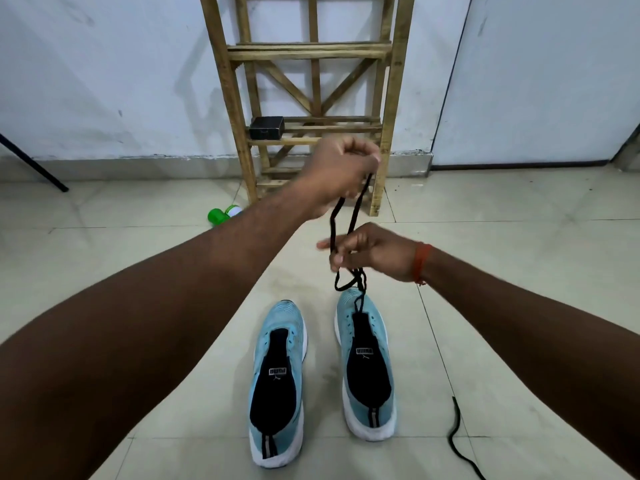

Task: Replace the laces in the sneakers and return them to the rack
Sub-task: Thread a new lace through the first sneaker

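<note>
— How many shoes?
— Two light-blue knit sneakers with white soles and black tongues stand side by side on the pale tiled floor (pixel 519 220), toes toward the wall. The left sneaker (pixel 277 382) and the right sneaker (pixel 367 368) are near each other but apart.
— And laces?
— Two. One flat black shoelace (pixel 358 206) hangs between the hands. The left hand (pixel 337 171), raised, curls its fingers round the upper part. The right hand (pixel 367 252), lower, pinches the strands between thumb and fingers. Below it the shoelace loops and drops to the front of the right sneaker's tongue; whether it passes through an eyelet I cannot tell. The second black lace (pixel 458 419) lies loose on the floor, right of the right sneaker.
— The rack?
— One tall wooden rack (pixel 311 51) of pale slats stands against the white wall, beyond the hands.
— Any containers?
— Two. A small black box (pixel 266 128) sits on a lower shelf of the rack, at its left end. A green plastic jar (pixel 217 216) lies on its side on the floor, left of the rack, with a white round piece (pixel 234 211) just beside it. What either holds cannot be seen.
— Anything worn?
— One orange thread band (pixel 422 263), on the right wrist.
</note>
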